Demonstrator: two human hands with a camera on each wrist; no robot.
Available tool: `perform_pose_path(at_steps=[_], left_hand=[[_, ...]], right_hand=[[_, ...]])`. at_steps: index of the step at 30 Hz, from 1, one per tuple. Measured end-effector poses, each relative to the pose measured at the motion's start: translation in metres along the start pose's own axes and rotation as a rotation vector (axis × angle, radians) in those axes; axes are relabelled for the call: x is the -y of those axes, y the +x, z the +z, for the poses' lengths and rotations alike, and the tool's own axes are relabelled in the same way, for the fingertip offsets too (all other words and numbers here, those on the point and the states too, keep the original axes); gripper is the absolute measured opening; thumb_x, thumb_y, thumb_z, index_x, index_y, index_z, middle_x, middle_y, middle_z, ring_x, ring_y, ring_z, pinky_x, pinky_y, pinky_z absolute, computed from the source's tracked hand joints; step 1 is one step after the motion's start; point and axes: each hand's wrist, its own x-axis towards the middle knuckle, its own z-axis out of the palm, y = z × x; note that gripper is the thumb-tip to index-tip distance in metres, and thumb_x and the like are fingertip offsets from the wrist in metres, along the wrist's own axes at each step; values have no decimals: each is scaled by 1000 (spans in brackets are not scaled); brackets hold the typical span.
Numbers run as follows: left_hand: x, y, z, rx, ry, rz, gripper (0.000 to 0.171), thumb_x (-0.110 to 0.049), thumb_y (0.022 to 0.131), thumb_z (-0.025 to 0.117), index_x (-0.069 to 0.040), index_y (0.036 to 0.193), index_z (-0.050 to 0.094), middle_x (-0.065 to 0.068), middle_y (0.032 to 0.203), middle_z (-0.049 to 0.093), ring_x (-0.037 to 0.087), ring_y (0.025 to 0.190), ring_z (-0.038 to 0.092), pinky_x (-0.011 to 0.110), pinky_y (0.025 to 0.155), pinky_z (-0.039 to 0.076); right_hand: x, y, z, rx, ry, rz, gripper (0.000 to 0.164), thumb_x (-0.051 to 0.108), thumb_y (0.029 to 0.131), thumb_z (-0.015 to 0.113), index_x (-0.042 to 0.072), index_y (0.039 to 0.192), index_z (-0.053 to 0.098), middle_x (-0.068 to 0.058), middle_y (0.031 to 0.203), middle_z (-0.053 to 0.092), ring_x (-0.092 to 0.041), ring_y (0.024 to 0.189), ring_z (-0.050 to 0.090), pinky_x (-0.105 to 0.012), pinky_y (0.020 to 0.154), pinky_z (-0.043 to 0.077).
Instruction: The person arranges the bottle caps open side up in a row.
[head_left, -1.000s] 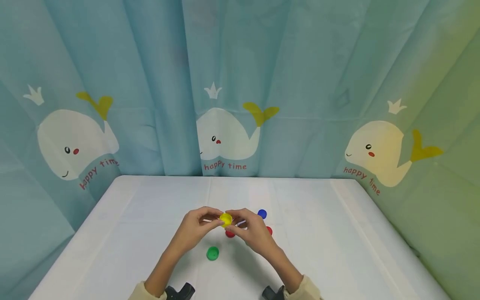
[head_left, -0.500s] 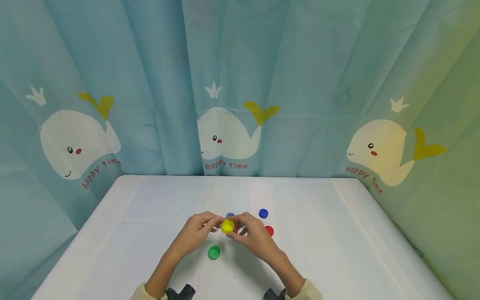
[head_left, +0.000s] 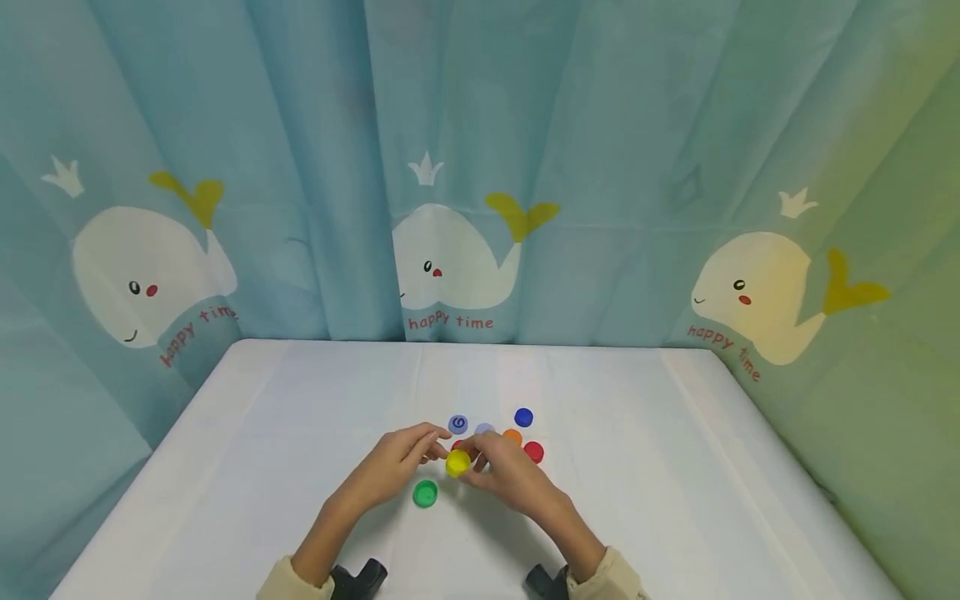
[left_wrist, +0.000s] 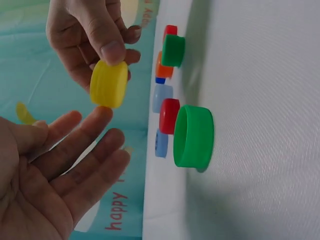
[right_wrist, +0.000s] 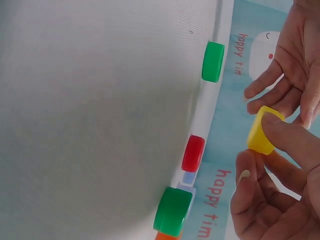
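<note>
My right hand pinches a yellow bottle cap between thumb and fingers, raised above the table. My left hand is beside the cap with its fingers extended; in the left wrist view one fingertip is at the cap's lower edge, and I cannot tell if it touches. A green cap lies open side up on the table, below and between the hands. Another green cap shows in the left wrist view; the right hand hides it in the head view.
Beyond the hands lie a light blue cap with a dark mark, another light blue cap, a blue cap, an orange cap, and red caps. A whale-print curtain hangs behind the white table.
The left hand has let go of the yellow cap, which both hands held a second ago. The cap has come slightly lower and is turned in the right hand.
</note>
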Motion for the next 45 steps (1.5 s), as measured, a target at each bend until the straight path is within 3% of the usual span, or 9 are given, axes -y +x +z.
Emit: perform_pose_path(at_steps=[9, 18, 31, 45], left_hand=[[0, 3, 0, 100, 92, -39, 26, -16, 101, 44, -8, 119, 60, 1, 91, 69, 23, 95, 63, 49, 89, 46], [2, -1, 2, 195, 104, -86, 29, -16, 100, 45, -6, 125, 55, 3, 95, 68, 23, 97, 62, 51, 93, 43], [2, -2, 2, 239, 135, -72, 28, -17, 97, 51, -5, 122, 58, 4, 100, 67, 18, 90, 62, 41, 83, 50], [-3, -5, -3, 268, 128, -55, 29, -19, 98, 50, -6, 122, 59, 6, 102, 68, 20, 94, 63, 42, 85, 49]], right_hand=[[1, 4, 2, 55, -63, 69, 27, 9, 78, 77, 4, 102, 66, 5, 78, 58, -7, 68, 52, -16, 63, 47], [2, 4, 9, 148, -77, 118, 26, 5, 79, 76, 3, 103, 67, 6, 73, 58, -7, 66, 52, -15, 64, 47], [4, 2, 11, 180, -101, 113, 26, 5, 78, 76, 2, 102, 67, 5, 73, 60, -6, 64, 52, -15, 64, 47], [5, 2, 14, 213, -147, 88, 25, 7, 79, 76, 3, 102, 67, 4, 74, 62, -5, 64, 52, -14, 65, 47]])
